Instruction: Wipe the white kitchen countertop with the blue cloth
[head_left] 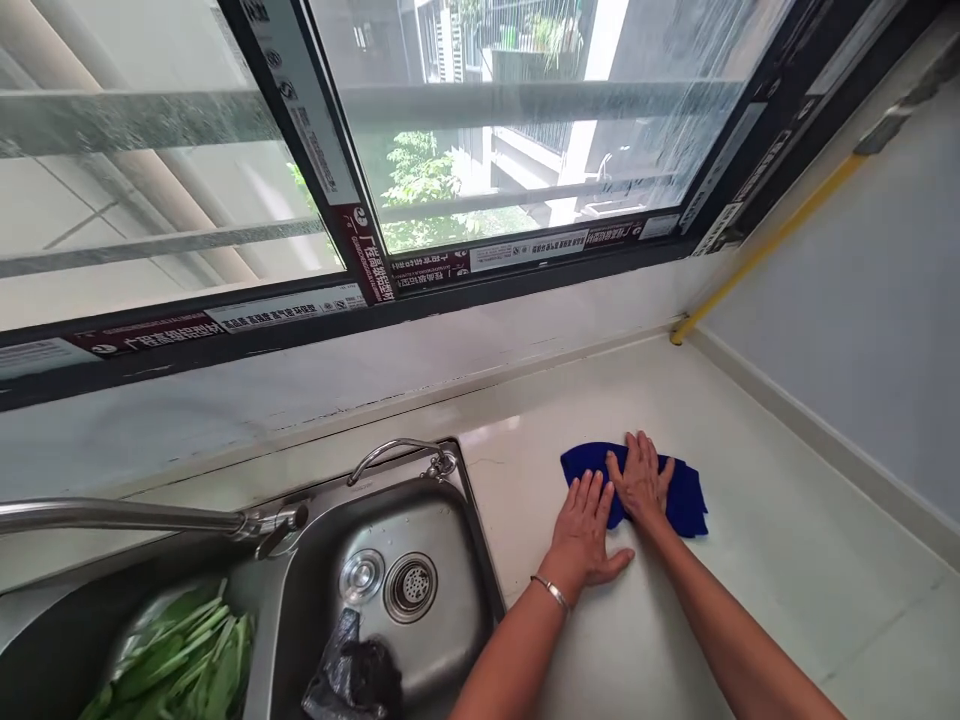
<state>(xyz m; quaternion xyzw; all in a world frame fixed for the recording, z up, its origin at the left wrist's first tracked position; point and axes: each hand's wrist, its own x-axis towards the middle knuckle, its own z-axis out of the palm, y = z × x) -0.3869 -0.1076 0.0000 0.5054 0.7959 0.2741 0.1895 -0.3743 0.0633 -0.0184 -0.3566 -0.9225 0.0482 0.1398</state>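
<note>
From the head camera, a blue cloth (pixel 686 505) lies crumpled on the pale surface (pixel 750 620), just right of a steel sink (pixel 469 510). The right hand (pixel 641 480) is open and flat on top of the cloth, near its middle, with the fingers spread and the cloth showing on both sides of it. The left hand (pixel 581 530) is also open and flat, not closed on anything. It lies just beside the right hand, with its fingers on the cloth's lower left part and its heel and thumb on the bare surface. A metal bracelet (pixel 553 593) circles the left wrist.

To the left of the hands, a drain strainer (pixel 410 588) sits in the sink's near basin, with a black plastic bag (pixel 352 680) lying close by. Green leafy vegetables (pixel 176 650) lie in the next basin, under a long steel faucet (pixel 112 517). Beyond the surface is a window (pixel 322 150) with stickers along its frame, and a yellow pipe (pixel 772 235) runs along the wall at the right.
</note>
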